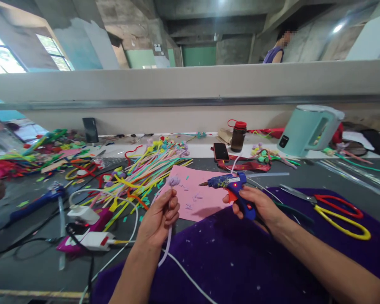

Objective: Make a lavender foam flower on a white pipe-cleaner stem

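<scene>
a: what's in the left hand (160, 213)?
b: a lilac bud (174, 180). it's small, rounded and fuzzy-looking, with its loops packed close together. it sits upright just above the fingertips, in front of the pink sheet (205, 211).
a: and the fingers?
b: narrow. thumb and forefinger pinch just under the bud, and the rest curl into the palm. a pale lilac stem (168, 247) hangs out below the fist and bends toward its loose end. whether it's one piece with the bud, i can't tell; the fist hides the join.
a: the right hand (256, 202)?
b: wrapped round the grip of a glue gun (236, 185). the gun is blue, with an orange trigger, a white label and a small red light glowing on its side. the nozzle is brownish and points left, toward the bud, well apart from it.
a: trigger pressed?
b: can't tell. a finger is at it, that's all i see.
a: anything on the sheet?
b: short lilac bits (198, 196), the bud's colour or near it, scattered flat between the two hands. scissors (342, 215) with one red and one yellow handle lie right of the gun, on purple cloth (215, 257).
</scene>
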Motion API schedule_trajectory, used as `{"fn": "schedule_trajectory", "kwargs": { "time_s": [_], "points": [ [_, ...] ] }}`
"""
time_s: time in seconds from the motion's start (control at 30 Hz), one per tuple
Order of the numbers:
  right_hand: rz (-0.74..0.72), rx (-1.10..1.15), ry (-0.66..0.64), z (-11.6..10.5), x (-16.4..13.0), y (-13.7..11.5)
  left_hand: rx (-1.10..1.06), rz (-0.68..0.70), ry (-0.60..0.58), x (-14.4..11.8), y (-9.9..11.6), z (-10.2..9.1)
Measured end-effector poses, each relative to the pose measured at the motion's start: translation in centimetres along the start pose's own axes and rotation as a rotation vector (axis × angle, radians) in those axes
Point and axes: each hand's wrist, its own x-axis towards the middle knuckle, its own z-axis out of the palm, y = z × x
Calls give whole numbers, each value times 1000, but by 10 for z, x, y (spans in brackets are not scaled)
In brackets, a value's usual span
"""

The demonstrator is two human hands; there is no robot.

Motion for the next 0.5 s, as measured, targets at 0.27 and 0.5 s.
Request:
{"fn": "schedule_trajectory", "kwargs": {
  "time_s": [0.27, 0.5],
  "points": [
    [-8, 48, -35, 0, 2, 4, 21, 23, -2, 0, 1, 3],
    [4, 38, -23, -3, 3, 5, 25, 23, -5, 0, 1, 3]
  ]
}}
